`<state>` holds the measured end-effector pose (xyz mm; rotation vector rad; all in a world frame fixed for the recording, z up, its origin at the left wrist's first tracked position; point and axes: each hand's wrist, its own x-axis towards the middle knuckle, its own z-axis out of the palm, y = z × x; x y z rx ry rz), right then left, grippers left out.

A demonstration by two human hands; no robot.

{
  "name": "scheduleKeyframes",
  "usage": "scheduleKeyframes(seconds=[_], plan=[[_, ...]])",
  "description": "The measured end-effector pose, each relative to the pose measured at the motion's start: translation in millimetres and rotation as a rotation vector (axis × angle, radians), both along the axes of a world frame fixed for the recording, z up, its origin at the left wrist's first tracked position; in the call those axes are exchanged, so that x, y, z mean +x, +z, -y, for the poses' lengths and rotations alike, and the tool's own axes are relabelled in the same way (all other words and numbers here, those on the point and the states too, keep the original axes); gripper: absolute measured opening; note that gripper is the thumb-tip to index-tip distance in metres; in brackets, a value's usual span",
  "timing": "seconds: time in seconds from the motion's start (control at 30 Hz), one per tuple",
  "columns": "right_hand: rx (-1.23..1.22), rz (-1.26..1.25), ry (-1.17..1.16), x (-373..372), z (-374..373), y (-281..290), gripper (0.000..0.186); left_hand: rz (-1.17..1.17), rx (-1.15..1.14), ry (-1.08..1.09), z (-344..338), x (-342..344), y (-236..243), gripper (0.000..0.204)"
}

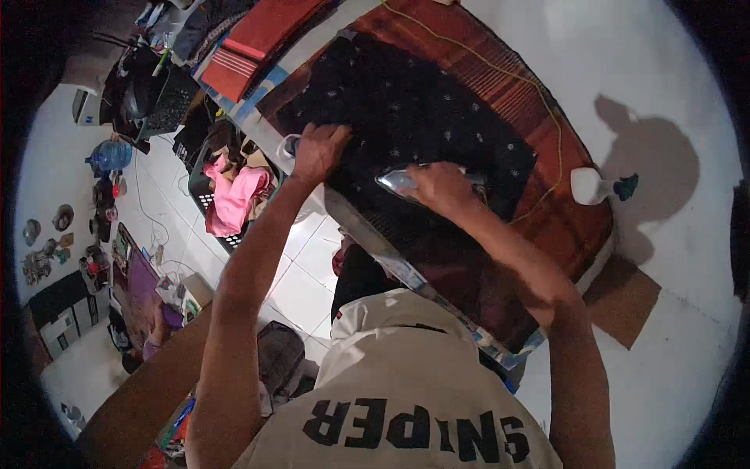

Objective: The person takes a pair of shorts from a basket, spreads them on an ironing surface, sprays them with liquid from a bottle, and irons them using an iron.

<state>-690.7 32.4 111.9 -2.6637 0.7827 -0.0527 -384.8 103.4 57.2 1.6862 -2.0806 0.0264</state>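
Observation:
A black cloth [406,102] with small pale motifs lies spread over the padded ironing surface. My right hand [444,186] is wrapped round the handle of a clothes iron [396,180], whose shiny tip points left on the cloth. At the cloth's near left edge, my left hand [320,150] has its fingers bent and closed on the fabric. A small pale loop-like thing [286,146] shows beside that hand; I cannot make out what it is. A yellowish cord [539,90] runs along the far side and bends back toward the iron.
A reddish patterned cloth [578,234] covers the surface beneath. On its right edge is a white spray bottle [587,186]. A folded orange-red cloth [234,70] lies at the far left. On the tiled floor, a basket [207,202] holds pink clothing [237,195]. Another person [154,328] appears lower left.

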Motion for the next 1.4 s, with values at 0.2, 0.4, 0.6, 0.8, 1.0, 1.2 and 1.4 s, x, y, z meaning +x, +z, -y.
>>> scheduleKeyframes(seconds=[0.2, 0.4, 0.6, 0.8, 1.0, 1.2, 1.4], plan=[[0.032, -0.027, 0.088, 47, -27, 6, 0.041, 0.015, 0.173, -0.116, 31, 33, 1, 0.025], [0.008, 0.068, -0.016, 80, -49, -2, 0.039, -0.112, -0.159, -0.08, 11, 55, 20, 0.036], [0.086, 0.052, -0.03, 127, -66, -8, 0.022, -0.409, 0.158, 0.359, -88, 109, -36, 0.038], [0.064, 0.048, -0.033, 169, -80, -10, 0.016, -0.607, 0.195, 0.329, -74, 117, -58, 0.036], [0.053, 0.077, -0.021, 180, -85, -13, 0.026, -0.945, 0.302, 0.355, -75, 118, -64, 0.028], [0.068, -0.038, -0.051, 101, -77, -6, 0.02, -0.807, 0.217, 0.409, -70, 104, -47, 0.023], [0.038, -0.053, -0.105, 96, -63, 0, 0.019, -1.103, 0.227, 0.417, -69, 109, -73, 0.023]])
